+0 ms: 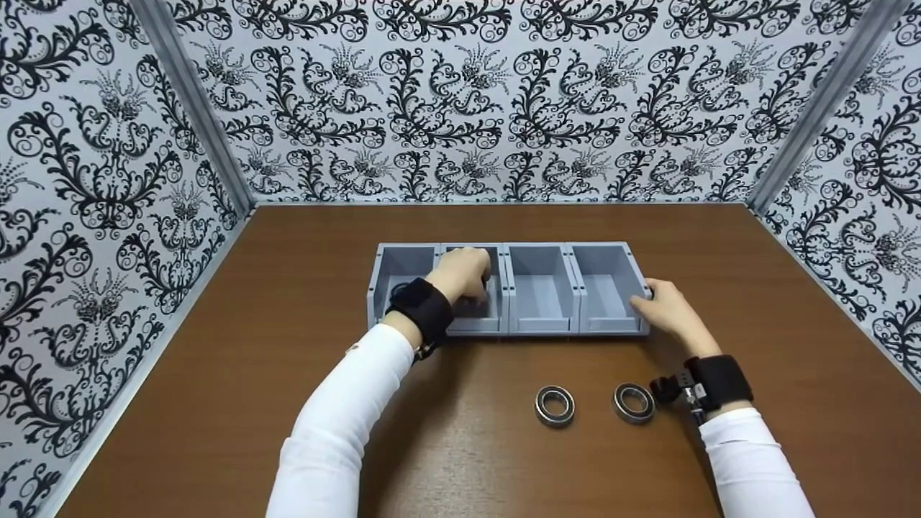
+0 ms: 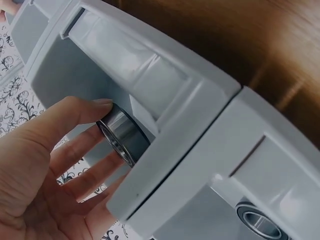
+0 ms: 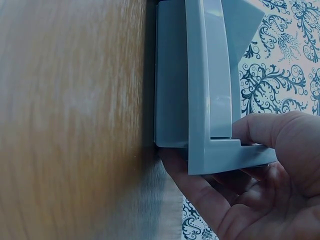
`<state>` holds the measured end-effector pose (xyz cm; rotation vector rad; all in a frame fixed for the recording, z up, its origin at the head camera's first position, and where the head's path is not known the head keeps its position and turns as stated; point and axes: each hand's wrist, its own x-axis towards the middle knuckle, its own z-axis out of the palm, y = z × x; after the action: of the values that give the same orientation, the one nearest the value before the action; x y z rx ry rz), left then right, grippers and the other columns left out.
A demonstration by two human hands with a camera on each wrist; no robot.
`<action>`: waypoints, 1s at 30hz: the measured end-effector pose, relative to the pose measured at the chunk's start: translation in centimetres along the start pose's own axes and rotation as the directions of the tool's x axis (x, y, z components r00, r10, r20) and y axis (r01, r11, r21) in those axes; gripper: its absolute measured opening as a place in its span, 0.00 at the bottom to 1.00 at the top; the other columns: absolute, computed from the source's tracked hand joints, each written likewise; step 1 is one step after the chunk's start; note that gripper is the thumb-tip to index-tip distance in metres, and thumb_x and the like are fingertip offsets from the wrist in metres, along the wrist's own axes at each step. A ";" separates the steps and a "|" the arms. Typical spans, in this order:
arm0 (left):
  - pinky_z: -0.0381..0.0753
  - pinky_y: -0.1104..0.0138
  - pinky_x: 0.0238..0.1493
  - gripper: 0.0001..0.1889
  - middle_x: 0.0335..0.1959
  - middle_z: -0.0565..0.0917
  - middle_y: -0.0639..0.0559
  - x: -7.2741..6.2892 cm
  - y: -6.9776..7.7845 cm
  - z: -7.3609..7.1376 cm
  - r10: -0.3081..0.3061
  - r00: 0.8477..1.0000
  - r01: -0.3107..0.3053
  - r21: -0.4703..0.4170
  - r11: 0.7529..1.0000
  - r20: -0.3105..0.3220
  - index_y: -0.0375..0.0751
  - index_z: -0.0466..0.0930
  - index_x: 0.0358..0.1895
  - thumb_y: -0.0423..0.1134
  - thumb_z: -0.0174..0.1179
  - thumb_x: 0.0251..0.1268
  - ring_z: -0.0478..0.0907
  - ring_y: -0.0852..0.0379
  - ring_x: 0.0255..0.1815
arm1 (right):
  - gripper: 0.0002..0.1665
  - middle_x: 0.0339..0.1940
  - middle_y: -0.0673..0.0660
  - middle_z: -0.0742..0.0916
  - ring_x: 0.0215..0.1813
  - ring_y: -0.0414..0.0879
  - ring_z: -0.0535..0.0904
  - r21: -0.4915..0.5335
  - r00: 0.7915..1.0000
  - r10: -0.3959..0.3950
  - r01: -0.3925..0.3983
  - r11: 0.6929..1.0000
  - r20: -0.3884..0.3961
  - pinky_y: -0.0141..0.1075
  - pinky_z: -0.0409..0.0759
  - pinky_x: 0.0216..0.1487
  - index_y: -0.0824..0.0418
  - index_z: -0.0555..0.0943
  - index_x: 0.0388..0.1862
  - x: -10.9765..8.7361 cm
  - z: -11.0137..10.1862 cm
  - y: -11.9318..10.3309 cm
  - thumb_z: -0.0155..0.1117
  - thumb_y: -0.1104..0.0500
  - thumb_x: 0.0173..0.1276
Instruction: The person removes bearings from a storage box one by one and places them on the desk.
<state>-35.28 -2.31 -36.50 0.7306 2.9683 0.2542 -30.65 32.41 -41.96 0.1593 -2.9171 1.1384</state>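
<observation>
We've got left hand (image 1: 464,270) pinching a bearing (image 2: 125,132), which could slip since it looks smooth (right hand (image 1: 666,308) grips the bin row (image 1: 543,326)).

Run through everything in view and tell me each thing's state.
Bins: four, side by side, upright, open-topped.
Left grip: pinching the held bearing.
Held bearing: inside the second bin from the left.
Binned bearing: in the leftmost bin, not held.
Left loose bearing: flat on the table.
Right loose bearing: also flat, apart from it.
Right grip: holding the rightmost bin's outer side.
Wrist straps: fastened.
</observation>
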 end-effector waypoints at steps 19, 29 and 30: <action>0.84 0.51 0.50 0.13 0.47 0.90 0.42 0.0 0.0 -1.0 0.014 1.000 -0.014 0.008 1.000 -0.019 0.37 0.91 0.44 0.32 0.75 0.53 0.86 0.39 0.50 | 0.26 0.53 0.79 0.83 0.49 0.61 0.83 0.010 1.000 0.000 0.000 1.000 0.000 0.44 0.80 0.49 0.85 0.72 0.63 0.1 0.0 0.0 0.55 0.66 0.73; 0.84 0.51 0.52 0.16 0.50 0.89 0.42 0.2 -0.1 -1.3 -0.006 1.000 0.006 -0.013 1.000 -0.014 0.39 0.91 0.47 0.34 0.77 0.51 0.85 0.40 0.52 | 0.23 0.46 0.75 0.85 0.42 0.55 0.82 -0.011 0.998 -0.046 0.046 0.999 -0.035 0.38 0.78 0.43 0.85 0.75 0.57 0.1 0.1 0.2 0.56 0.67 0.69; 0.84 0.51 0.52 0.16 0.50 0.89 0.42 0.2 -0.1 -1.4 -0.007 1.000 0.007 -0.013 1.000 -0.014 0.39 0.91 0.47 0.34 0.77 0.51 0.86 0.41 0.52 | 0.23 0.46 0.76 0.85 0.42 0.56 0.82 -0.012 0.998 -0.048 0.047 0.999 -0.036 0.39 0.78 0.43 0.85 0.75 0.57 0.1 0.1 0.2 0.56 0.67 0.69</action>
<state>-35.67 -2.50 -35.16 0.7194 2.9786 0.2794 -30.76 32.47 -42.19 0.2046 -2.8719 1.1057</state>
